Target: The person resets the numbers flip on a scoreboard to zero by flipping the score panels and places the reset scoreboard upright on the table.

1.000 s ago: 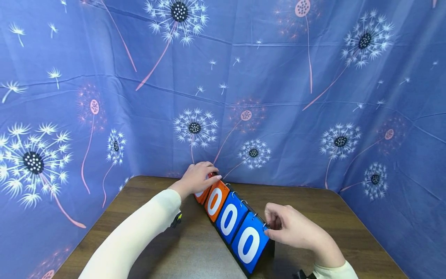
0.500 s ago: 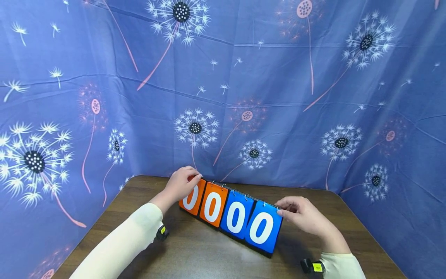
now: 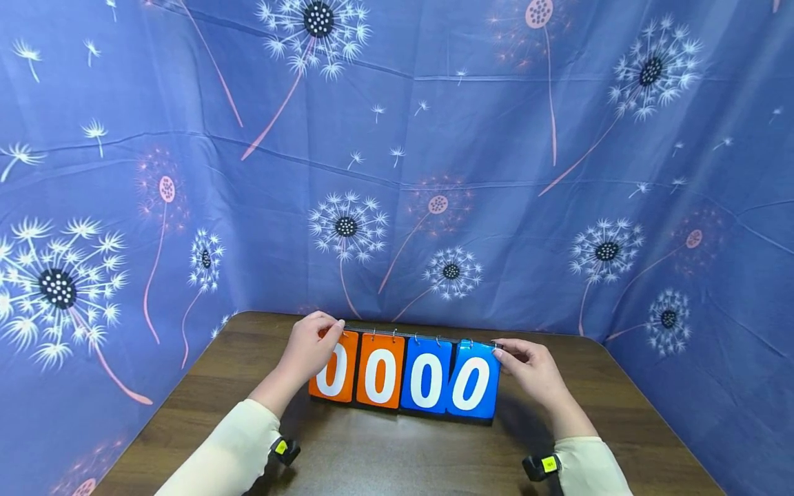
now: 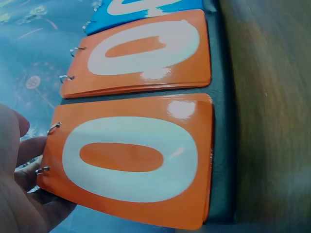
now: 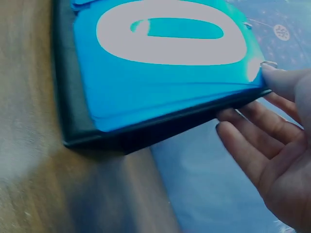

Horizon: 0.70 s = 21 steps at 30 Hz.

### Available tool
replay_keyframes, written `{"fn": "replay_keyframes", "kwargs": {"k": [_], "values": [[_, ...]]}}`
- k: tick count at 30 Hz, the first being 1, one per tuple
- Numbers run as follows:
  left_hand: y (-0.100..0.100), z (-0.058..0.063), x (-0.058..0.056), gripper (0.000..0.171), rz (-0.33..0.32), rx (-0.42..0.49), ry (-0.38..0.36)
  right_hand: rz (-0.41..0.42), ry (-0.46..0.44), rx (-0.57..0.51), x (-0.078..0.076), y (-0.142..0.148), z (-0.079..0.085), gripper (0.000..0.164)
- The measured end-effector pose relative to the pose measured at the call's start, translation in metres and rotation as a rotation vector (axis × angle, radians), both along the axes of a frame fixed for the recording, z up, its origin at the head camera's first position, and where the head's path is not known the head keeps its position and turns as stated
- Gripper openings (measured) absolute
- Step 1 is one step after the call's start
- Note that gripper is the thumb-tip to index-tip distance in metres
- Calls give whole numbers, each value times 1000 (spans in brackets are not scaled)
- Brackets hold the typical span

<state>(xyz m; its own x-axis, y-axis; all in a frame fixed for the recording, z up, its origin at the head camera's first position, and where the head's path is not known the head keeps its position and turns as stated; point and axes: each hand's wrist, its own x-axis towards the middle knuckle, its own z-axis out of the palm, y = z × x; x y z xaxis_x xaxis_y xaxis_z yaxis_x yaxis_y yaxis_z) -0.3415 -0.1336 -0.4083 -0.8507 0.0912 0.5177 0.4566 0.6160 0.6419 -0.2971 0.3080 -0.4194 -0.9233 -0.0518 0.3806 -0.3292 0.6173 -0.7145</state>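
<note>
A tabletop flip scoreboard (image 3: 403, 411) faces me on the table, showing a zero on each of its two orange and two blue cards. Metal rings along the top edge hold the cards to its black stand. My left hand (image 3: 305, 351) grips the top left corner, partly covering the outer orange card (image 4: 131, 158). At the opposite end my right hand (image 3: 535, 370) pinches the top right corner, thumb at the front beside the outer blue card (image 5: 160, 82) and the fingers behind. The back of the stand is hidden in the head view.
The brown wooden table (image 3: 397, 468) extends on all sides of the scoreboard. A blue cloth with dandelion prints (image 3: 521, 124) hangs behind and along both sides. Each wrist carries a small black camera (image 3: 538, 468).
The scoreboard has turned from a steep diagonal to almost square to me. My left hand moved left and nearer; my right hand came up to its corner and moved away from me with it.
</note>
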Motion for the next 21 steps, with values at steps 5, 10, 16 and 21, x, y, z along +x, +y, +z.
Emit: {"fn": "replay_keyframes", "kwargs": {"k": [5,10,16,21], "values": [[-1,-1,6,28,-4,23,-3,-39,-4,-79,-3,-3,-4,36],[-1,-2,8,25,-17,47,-33,-42,-21,-99,-2,-4,-4,36],[-1,-1,7,25,-35,40,-43,-51,-36,-87,-3,-3,-3,38],[-2,-1,9,25,-37,53,-81,-46,-50,-105,-3,-4,-4,38]]}}
